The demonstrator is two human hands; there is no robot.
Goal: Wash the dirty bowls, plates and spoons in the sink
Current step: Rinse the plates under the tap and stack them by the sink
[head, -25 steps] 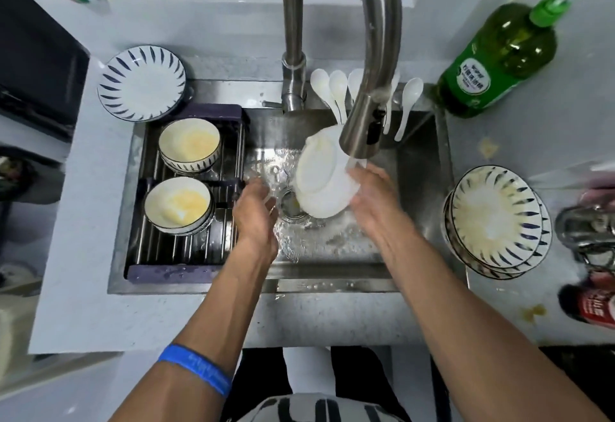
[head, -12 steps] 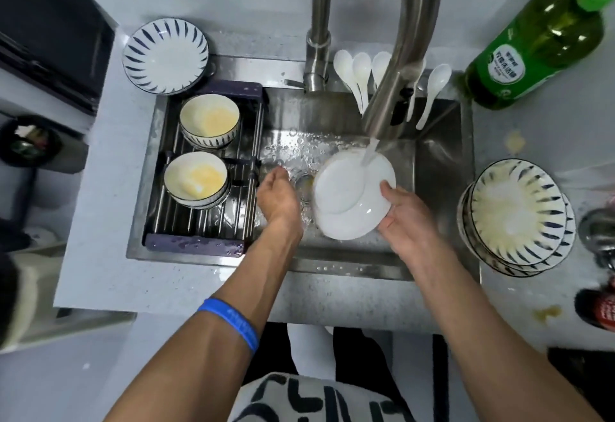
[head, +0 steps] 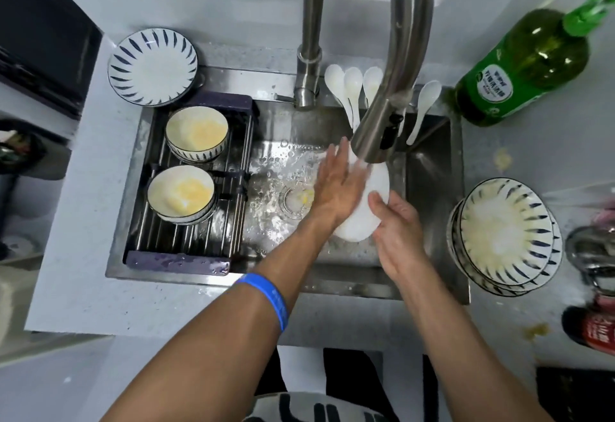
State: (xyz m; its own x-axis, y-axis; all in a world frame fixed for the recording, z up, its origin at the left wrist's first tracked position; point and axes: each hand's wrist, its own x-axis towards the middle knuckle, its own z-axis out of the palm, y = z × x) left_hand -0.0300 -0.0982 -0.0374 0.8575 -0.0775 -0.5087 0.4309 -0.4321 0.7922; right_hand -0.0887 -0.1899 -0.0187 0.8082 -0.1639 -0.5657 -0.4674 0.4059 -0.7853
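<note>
White plate [head: 362, 222]: standing on edge in sink [head: 429, 168] under faucet [head: 382, 129], rinsing. Right hand [head: 396, 222] gripping rim at 5 o'clock; left hand [head: 336, 185] rubbing face, fingers flat. Likely wet, slippery, breakable; hold by rim.

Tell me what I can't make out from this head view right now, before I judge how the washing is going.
- White plate in the sink: its face is covered by the left hand and right hand, so remaining dirt is unknown.
- Spoons: the faucet spout hides some, so the count is uncertain.
- Stacked plates: lower ones hidden by the top plate.
- Green bottle: label too blurred to read.
</note>
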